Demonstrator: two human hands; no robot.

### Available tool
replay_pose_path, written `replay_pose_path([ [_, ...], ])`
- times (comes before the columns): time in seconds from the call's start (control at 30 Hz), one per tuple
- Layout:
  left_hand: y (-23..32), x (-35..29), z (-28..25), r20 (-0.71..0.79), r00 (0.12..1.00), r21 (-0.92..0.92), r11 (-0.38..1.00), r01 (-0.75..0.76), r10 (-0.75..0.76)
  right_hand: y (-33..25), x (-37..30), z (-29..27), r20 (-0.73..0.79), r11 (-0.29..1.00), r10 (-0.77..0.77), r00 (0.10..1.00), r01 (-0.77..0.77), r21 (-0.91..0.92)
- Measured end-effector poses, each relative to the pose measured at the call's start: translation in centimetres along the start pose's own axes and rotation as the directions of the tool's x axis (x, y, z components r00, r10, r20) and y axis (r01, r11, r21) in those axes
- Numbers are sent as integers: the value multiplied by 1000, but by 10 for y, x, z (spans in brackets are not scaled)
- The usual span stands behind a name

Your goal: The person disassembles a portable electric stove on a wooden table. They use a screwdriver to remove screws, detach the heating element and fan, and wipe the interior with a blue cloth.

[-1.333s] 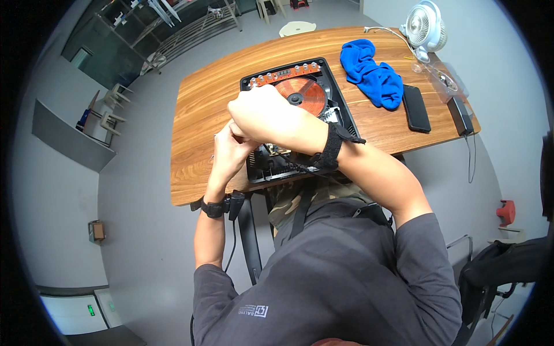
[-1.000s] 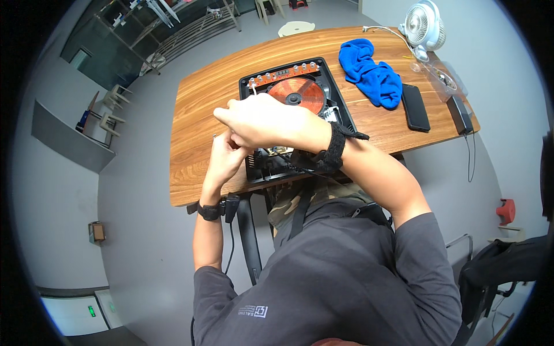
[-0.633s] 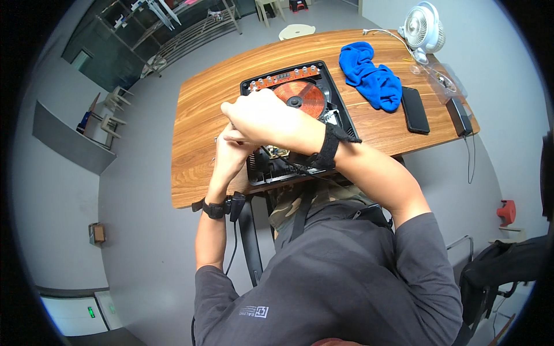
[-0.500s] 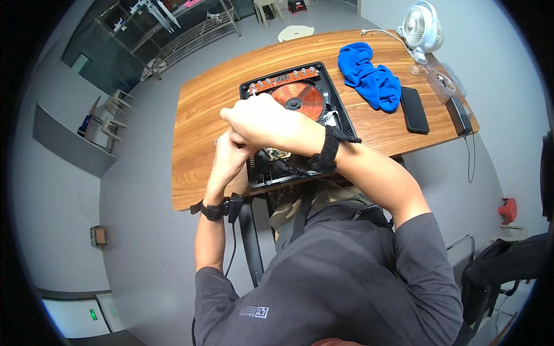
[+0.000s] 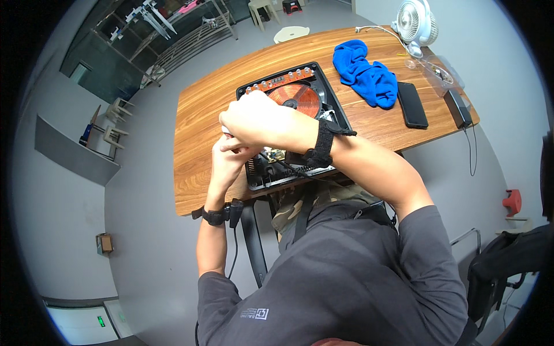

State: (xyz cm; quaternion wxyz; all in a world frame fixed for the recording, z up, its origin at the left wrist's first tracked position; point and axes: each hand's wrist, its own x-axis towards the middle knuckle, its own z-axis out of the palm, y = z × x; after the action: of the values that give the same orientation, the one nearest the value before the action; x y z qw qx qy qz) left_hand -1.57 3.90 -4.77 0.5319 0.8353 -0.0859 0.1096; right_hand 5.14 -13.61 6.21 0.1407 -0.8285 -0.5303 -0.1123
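Observation:
An opened induction cooker [image 5: 340,106] lies on the table, its black housing showing a round copper coil [image 5: 304,100], an orange control strip [image 5: 288,77] and a small circuit board [image 5: 276,154]. Over its left side my right hand [image 5: 254,120] is closed, back upward, with its fingertips turned away from sight. Just below it my left hand [image 5: 229,158] is closed too, fingers curled and touching the right. A small whitish bit shows between the two hands; I cannot make out what it is. Black straps circle both wrists.
Right of the cooker lie a crumpled blue cloth [image 5: 369,78] and a black phone [image 5: 412,105]. Farther right are a black power adapter [image 5: 457,108], a clear plastic box [image 5: 441,75] and a white fan [image 5: 414,26] with its cable. A black cable [image 5: 291,167] crosses the cooker's near edge.
My right hand has shifted slightly, and its fingers now curl lower beside the left hand. A whitish bit between the hands has come into sight. The whole view has tilted a little.

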Motion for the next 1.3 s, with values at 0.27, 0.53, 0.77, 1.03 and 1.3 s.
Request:
replay_pose_path([
  [0.27,2,0,7,-5,996,-5,996,83,-83,12,0,12,8,993,-17,1000,16,114],
  [0.53,18,-9,0,75,991,-152,981,124,-114,17,-4,-3,49,991,-69,996,63,122],
  [0.77,9,-1,10,-9,991,-34,990,137,-137,13,-4,2,39,997,-66,997,65,30],
  [1.03,18,-7,5,85,994,-95,993,73,-65,18,-7,-1,13,991,-81,997,79,105],
  [1.3,-4,0,3,44,996,-5,997,80,-80,15,-6,-1,24,997,-29,999,27,69],
])
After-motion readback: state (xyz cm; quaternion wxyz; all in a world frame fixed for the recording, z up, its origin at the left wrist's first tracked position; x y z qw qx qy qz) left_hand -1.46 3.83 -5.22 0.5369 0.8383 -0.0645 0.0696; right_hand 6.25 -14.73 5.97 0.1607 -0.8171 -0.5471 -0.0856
